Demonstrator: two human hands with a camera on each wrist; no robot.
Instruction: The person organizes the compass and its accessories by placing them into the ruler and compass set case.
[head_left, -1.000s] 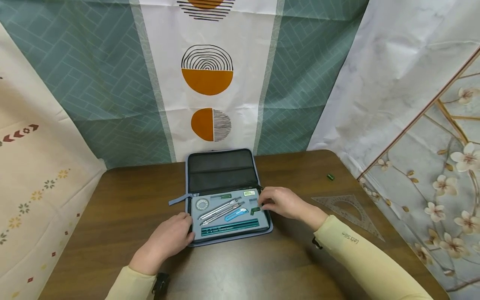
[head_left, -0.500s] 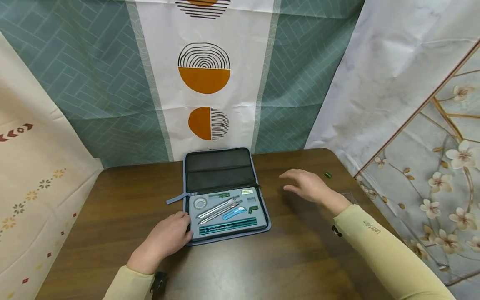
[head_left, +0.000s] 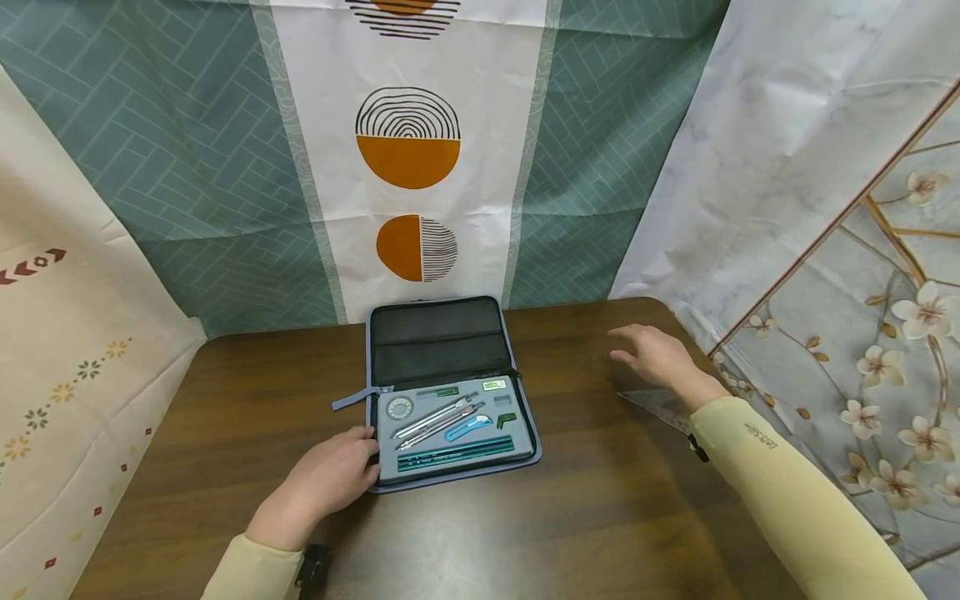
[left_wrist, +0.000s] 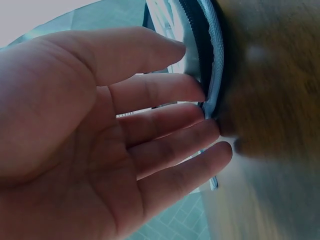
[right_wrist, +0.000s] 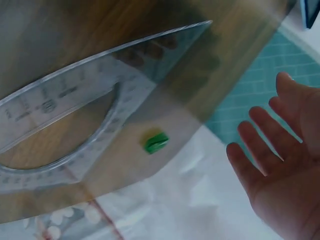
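An open zip case (head_left: 439,343) lies mid-table, its dark lid leaning back toward the curtain. Its grey insert holds metal compasses (head_left: 438,420), a light-blue cutter knife (head_left: 468,427), dark green pencils (head_left: 455,452), a white eraser (head_left: 494,385), a round white disc (head_left: 400,407) and small green pieces (head_left: 506,420). My left hand (head_left: 330,475) touches the case's left edge, fingers nearly straight in the left wrist view. My right hand (head_left: 655,358) hovers over the right side, holding nothing. Near it lie a clear triangle ruler (right_wrist: 107,90) and a small green piece (right_wrist: 156,143), hidden in the head view.
The brown wooden table (head_left: 480,533) meets a patterned curtain (head_left: 405,250) along its back edge. A floral cloth (head_left: 900,367) hangs at the right, and a cream cloth (head_left: 82,333) at the left. A fabric strap (head_left: 358,400) sticks out from the case's left side.
My right hand has left the case's right edge and moved right, to above the triangle ruler and loose green piece. My left hand stays at the case's left edge.
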